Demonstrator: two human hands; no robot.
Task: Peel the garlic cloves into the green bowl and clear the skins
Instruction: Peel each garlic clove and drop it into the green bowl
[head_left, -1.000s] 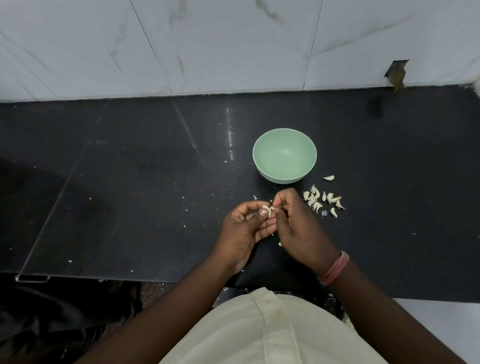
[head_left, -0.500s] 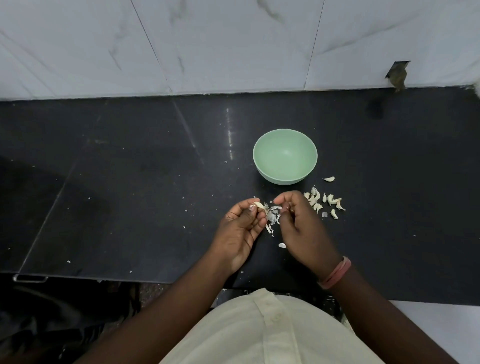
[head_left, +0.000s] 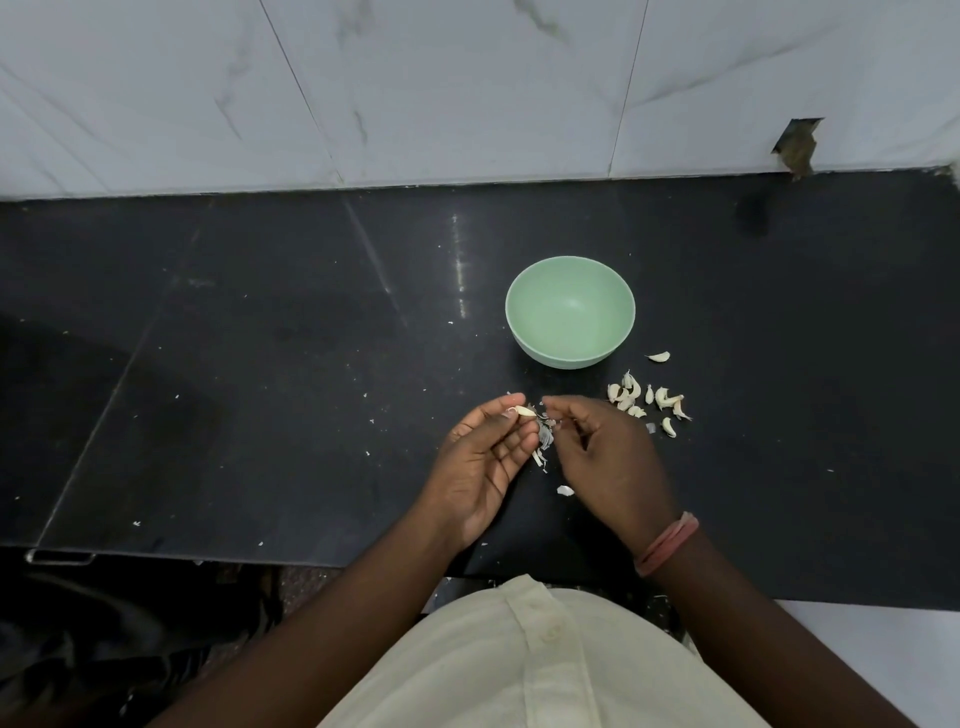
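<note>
Garlic clove (head_left: 523, 411) pinched between the thumb and forefinger tip of my left hand (head_left: 480, 462), its long axis running roughly 9 to 3 o'clock, the paler tip toward 3. My right hand (head_left: 605, 460) faces it just across a small gap, fingers curled; whether its fingertips hold a shred of skin I cannot tell. Loose skins (head_left: 543, 441) hang and fall between the two hands, and one flake (head_left: 565, 490) lies on the black counter (head_left: 260, 389) at 6 o'clock from them. At 12 o'clock from the hands stands the green bowl (head_left: 570, 312), upright, near but not touching them. The unpeeled cloves (head_left: 647, 400) lie in a scatter at 2 o'clock from my right hand, just beside it, with one stray clove (head_left: 658, 356) close to the bowl's lower right side. Open counter stretches widely toward 9 o'clock and toward 3; the tiled wall (head_left: 467, 88) bounds it at 12, and the counter's near edge runs under my forearms.
</note>
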